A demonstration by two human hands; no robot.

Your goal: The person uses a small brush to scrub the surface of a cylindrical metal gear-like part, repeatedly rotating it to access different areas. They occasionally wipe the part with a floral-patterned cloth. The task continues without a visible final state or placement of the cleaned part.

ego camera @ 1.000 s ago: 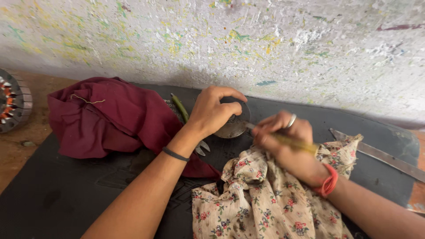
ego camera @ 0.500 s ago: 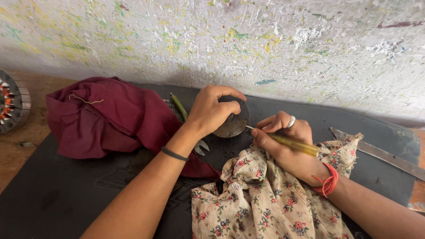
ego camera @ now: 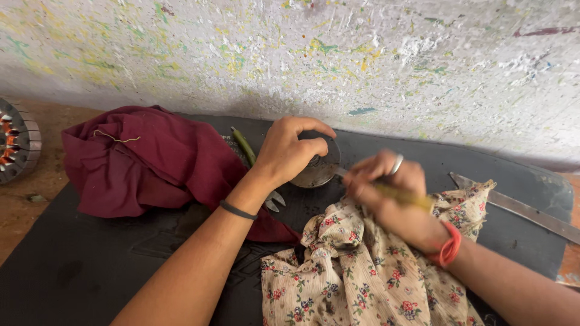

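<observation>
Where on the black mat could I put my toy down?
Bare black mat lies at the near left, below the maroon cloth. Another patch sits between the flowery cloth and metal strip. The middle is crowded by both hands.

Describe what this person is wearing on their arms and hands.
Both forearms are bare, with no sleeves in view. The left hand has a thin black band around its wrist. The right hand, blurred here, wears a silver ring on one finger and a red-orange band at the wrist.
</observation>
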